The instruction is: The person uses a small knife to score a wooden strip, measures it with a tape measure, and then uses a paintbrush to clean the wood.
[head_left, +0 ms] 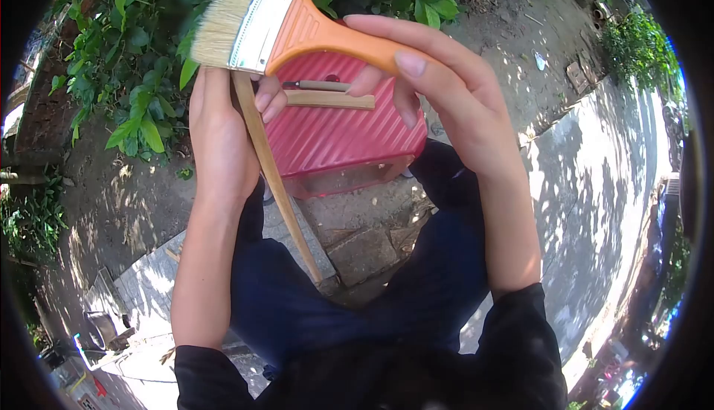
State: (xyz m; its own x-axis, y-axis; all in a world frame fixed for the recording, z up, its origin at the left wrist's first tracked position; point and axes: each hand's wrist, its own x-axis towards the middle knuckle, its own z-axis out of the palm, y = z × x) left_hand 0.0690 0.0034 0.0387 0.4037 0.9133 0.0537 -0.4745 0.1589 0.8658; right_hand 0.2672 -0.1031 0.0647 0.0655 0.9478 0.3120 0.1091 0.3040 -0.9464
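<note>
A wide paintbrush [316,32] with pale bristles, a silver metal band and an orange handle is in my right hand [468,101]. Its thumb and fingers pinch the end of the handle. My left hand [222,138] is closed around the upper part of a long, thin wooden stick [277,179], which slants down between my knees. The bristles and metal band overlap the top of the stick and part of the left fingers in this view. Behind both hands stands a red plastic stool [327,138]. On it lie a short flat wooden strip [335,100] and a thin tool with a wooden handle [323,85].
Leafy green bushes [141,45] grow close beyond the stool and to the left. Bare soil [513,45] and a sunlit paved path [595,179] lie to the right. Stone slabs [364,254] are on the ground between my legs.
</note>
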